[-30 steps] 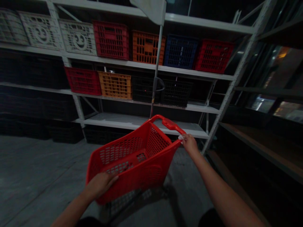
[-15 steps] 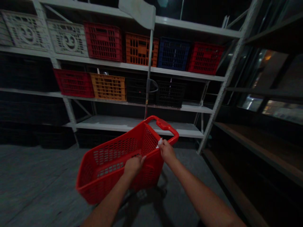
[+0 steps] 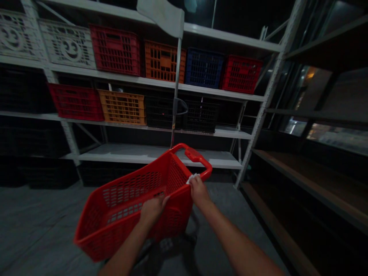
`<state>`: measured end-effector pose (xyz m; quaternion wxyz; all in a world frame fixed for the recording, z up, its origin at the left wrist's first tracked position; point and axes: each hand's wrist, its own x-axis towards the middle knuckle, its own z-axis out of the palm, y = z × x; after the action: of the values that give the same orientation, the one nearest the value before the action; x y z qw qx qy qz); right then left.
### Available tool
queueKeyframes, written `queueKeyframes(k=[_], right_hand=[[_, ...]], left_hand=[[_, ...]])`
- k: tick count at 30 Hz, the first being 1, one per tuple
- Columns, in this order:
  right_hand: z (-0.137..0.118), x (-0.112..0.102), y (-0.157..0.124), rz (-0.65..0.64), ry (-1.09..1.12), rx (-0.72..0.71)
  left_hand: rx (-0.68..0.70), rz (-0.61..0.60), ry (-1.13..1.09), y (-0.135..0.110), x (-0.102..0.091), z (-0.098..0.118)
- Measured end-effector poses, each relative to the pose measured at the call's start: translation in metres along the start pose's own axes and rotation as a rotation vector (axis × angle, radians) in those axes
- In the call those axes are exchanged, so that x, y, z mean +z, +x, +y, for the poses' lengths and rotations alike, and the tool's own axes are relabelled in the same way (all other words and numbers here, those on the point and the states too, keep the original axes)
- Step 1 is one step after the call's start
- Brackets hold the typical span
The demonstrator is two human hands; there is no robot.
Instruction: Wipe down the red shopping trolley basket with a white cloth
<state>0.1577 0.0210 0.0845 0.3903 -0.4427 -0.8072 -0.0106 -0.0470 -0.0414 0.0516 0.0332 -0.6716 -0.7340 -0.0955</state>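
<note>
A red plastic shopping cart (image 3: 126,224) stands on the floor in front of me, its handle (image 3: 195,155) toward the back right. My left hand (image 3: 152,211) is closed over the near rim of the basket, thumb on the outer side and fingers reaching inside. Pinched in my right hand (image 3: 199,190) is a white crumpled cloth or tissue (image 3: 192,178), pressed on the rim close to the handle. A thin pole with a white flag-like panel (image 3: 163,15) rises behind the cart. The basket's inside shows nothing lying in it.
White metal shelving (image 3: 158,153) runs behind the cart. It bears white crates (image 3: 67,44), red crates (image 3: 115,50), an orange crate (image 3: 163,59), a blue crate (image 3: 204,67), a yellow crate (image 3: 122,107) and black crates (image 3: 201,115). Dark shelves (image 3: 310,172) stand close on the right.
The view has shifted slightly, so the cart and shelving sit further left. My left hand still grips the rim; my right hand with the white cloth remains on the rim by the handle.
</note>
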Motion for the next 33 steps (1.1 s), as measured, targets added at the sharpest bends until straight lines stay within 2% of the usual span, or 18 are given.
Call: queueKeyframes(k=[2,5,7,9,12,14,17,19,21,24,26,28,30,33], right_hand=[[-0.007,0.003,-0.009,0.009,0.047,-0.036],[0.010,-0.016,-0.004,0.096,0.090,0.009],[0.031,-0.031,0.003,0.221,0.108,0.087],[0.047,-0.035,0.006,0.393,0.143,0.192],[0.043,-0.013,-0.005,0.644,0.247,0.358],[0.025,0.014,-0.020,0.712,0.318,0.418],[-0.001,0.043,-0.040,0.634,0.391,0.370],[-0.006,0.045,-0.043,0.591,0.413,0.321],[0.000,0.034,-0.037,0.655,0.406,0.344],[0.011,0.015,-0.022,0.848,0.395,0.439],[0.007,0.013,-0.018,0.891,0.398,0.457],[-0.004,0.021,-0.024,0.806,0.406,0.415],[-0.015,0.030,-0.034,0.650,0.412,0.329],[-0.018,0.028,-0.044,0.529,0.404,0.275]], left_hand=[[0.018,-0.002,0.002,-0.001,-0.001,-0.004],[0.041,-0.005,0.005,-0.002,-0.003,-0.011],[0.046,-0.012,0.014,-0.002,-0.005,-0.015],[0.047,-0.017,0.020,-0.002,-0.006,-0.017],[0.060,-0.020,0.019,-0.001,-0.006,-0.020],[0.074,-0.015,0.018,-0.001,-0.005,-0.022],[0.079,-0.012,0.035,0.000,-0.004,-0.026],[0.068,-0.015,0.048,0.000,-0.004,-0.028],[0.064,-0.016,0.046,0.000,-0.004,-0.030],[0.071,-0.010,0.026,-0.001,-0.003,-0.030],[0.070,-0.004,0.029,-0.002,-0.004,-0.029],[0.072,-0.002,0.047,-0.002,-0.004,-0.028],[0.075,-0.005,0.058,-0.003,-0.005,-0.028],[0.089,-0.015,0.050,-0.004,-0.007,-0.032]])
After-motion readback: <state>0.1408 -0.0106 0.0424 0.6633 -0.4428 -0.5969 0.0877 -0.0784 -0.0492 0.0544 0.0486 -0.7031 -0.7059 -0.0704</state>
